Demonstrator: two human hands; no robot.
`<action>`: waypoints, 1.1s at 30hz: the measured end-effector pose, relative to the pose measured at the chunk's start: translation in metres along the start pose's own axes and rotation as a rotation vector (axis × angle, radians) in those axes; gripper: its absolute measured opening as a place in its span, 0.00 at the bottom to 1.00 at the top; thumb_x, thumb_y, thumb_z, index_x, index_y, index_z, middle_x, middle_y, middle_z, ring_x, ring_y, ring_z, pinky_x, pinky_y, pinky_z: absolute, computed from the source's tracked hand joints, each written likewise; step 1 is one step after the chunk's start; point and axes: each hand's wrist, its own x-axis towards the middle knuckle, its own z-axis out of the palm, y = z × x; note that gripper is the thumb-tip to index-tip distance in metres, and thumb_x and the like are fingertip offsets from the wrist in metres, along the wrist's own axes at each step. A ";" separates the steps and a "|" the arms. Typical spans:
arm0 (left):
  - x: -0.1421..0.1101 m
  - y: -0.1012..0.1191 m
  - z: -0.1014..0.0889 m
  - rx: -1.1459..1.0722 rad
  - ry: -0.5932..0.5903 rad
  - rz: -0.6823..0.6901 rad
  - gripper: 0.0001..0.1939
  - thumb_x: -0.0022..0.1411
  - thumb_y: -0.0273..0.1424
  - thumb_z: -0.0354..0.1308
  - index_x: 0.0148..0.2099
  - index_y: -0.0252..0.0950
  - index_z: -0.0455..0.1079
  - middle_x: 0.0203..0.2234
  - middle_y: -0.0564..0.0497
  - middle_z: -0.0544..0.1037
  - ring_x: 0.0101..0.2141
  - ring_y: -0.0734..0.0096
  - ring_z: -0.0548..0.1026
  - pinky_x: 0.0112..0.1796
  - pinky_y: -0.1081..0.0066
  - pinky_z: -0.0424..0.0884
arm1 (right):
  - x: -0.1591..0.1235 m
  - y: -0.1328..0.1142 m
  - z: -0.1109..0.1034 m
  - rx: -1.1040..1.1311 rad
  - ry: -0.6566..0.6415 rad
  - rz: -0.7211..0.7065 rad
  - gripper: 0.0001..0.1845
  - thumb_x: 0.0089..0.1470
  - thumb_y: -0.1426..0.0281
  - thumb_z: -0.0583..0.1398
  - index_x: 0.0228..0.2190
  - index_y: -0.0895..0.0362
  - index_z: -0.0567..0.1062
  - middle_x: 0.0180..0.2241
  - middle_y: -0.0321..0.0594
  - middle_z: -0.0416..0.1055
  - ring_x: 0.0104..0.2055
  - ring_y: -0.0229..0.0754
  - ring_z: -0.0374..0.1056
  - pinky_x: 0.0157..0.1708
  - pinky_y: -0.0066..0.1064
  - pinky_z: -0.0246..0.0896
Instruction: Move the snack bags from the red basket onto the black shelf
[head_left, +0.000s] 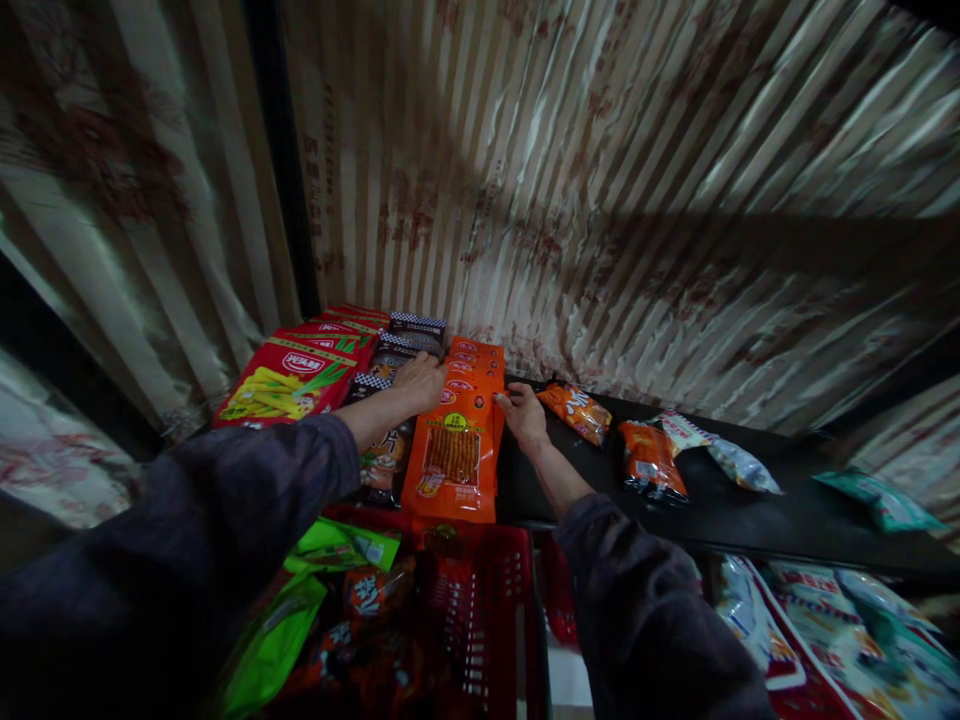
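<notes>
A row of orange snack packets (pixel 456 440) lies overlapped on a black shelf (pixel 750 515). My left hand (pixel 420 380) rests on the left edge of that row, fingers curled over the packets near the back. On the row's right edge my right hand (pixel 523 412) touches the packets with its fingers bent against them. Left of the orange row lie dark checkered packets (pixel 390 400) and red packets with green and yellow print (pixel 289 385).
A red plastic basket (pixel 491 600) with green and orange packets stands below the shelf. Loose packets, orange (pixel 576 410), orange-black (pixel 651 460) and white (pixel 720 450), lie right on the shelf. A teal packet (pixel 877 500) sits far right. More packets fill a lower shelf (pixel 825 630). Striped curtain behind.
</notes>
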 end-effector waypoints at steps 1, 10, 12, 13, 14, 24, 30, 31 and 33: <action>-0.008 0.002 0.000 0.021 0.012 -0.019 0.20 0.63 0.23 0.48 0.54 0.29 0.71 0.54 0.36 0.72 0.57 0.56 0.66 0.56 0.62 0.63 | -0.007 -0.003 -0.001 0.009 0.012 0.006 0.21 0.55 0.60 0.59 0.49 0.52 0.71 0.37 0.37 0.76 0.35 0.39 0.72 0.37 0.29 0.65; -0.101 0.054 0.020 -0.042 -0.151 -0.077 0.32 0.65 0.28 0.48 0.69 0.33 0.50 0.69 0.36 0.50 0.68 0.49 0.47 0.61 0.55 0.55 | -0.053 -0.011 -0.003 -0.143 0.006 -0.151 0.21 0.57 0.64 0.57 0.52 0.55 0.74 0.47 0.45 0.73 0.48 0.44 0.68 0.51 0.33 0.62; -0.112 0.065 0.026 -0.080 -0.158 -0.114 0.32 0.66 0.31 0.49 0.70 0.31 0.49 0.69 0.35 0.48 0.68 0.46 0.46 0.61 0.54 0.55 | -0.057 -0.015 -0.003 -0.164 0.002 -0.155 0.22 0.58 0.64 0.57 0.52 0.57 0.73 0.51 0.48 0.71 0.54 0.46 0.65 0.54 0.35 0.60; -0.116 0.070 0.028 -0.091 -0.153 -0.131 0.33 0.66 0.32 0.49 0.70 0.31 0.48 0.69 0.35 0.47 0.68 0.45 0.45 0.62 0.53 0.54 | -0.059 -0.017 -0.002 -0.176 -0.002 -0.153 0.23 0.58 0.64 0.57 0.53 0.58 0.72 0.53 0.50 0.70 0.56 0.47 0.64 0.56 0.36 0.59; -0.119 0.073 0.031 -0.093 -0.143 -0.147 0.33 0.66 0.34 0.49 0.70 0.30 0.48 0.69 0.35 0.47 0.68 0.44 0.44 0.62 0.53 0.53 | -0.061 -0.018 -0.001 -0.188 -0.009 -0.148 0.23 0.58 0.64 0.57 0.53 0.60 0.72 0.54 0.52 0.69 0.57 0.48 0.63 0.57 0.37 0.57; -0.121 0.076 0.046 -0.082 -0.043 -0.103 0.31 0.66 0.34 0.48 0.68 0.26 0.53 0.67 0.31 0.52 0.67 0.43 0.47 0.62 0.51 0.51 | -0.078 -0.015 0.012 -0.114 -0.024 -0.124 0.26 0.58 0.64 0.56 0.55 0.65 0.69 0.58 0.58 0.66 0.62 0.53 0.61 0.60 0.41 0.55; -0.118 0.076 0.046 -0.146 0.026 -0.101 0.30 0.61 0.32 0.53 0.64 0.26 0.58 0.65 0.34 0.58 0.67 0.46 0.49 0.64 0.52 0.48 | -0.082 -0.007 0.020 -0.020 0.044 -0.135 0.31 0.58 0.62 0.53 0.59 0.67 0.64 0.59 0.57 0.65 0.62 0.51 0.60 0.62 0.42 0.54; -0.118 0.077 0.045 -0.166 0.029 -0.115 0.30 0.61 0.32 0.53 0.64 0.27 0.59 0.65 0.35 0.59 0.67 0.45 0.49 0.64 0.51 0.48 | -0.083 -0.006 0.021 -0.012 0.047 -0.134 0.31 0.58 0.62 0.52 0.59 0.66 0.63 0.60 0.56 0.64 0.63 0.50 0.60 0.62 0.42 0.53; -0.117 0.078 0.043 -0.199 0.048 -0.133 0.29 0.61 0.32 0.53 0.63 0.28 0.59 0.64 0.36 0.60 0.67 0.46 0.50 0.64 0.50 0.49 | -0.086 -0.007 0.022 -0.004 0.038 -0.122 0.31 0.59 0.63 0.50 0.60 0.65 0.62 0.61 0.54 0.63 0.64 0.49 0.58 0.63 0.41 0.51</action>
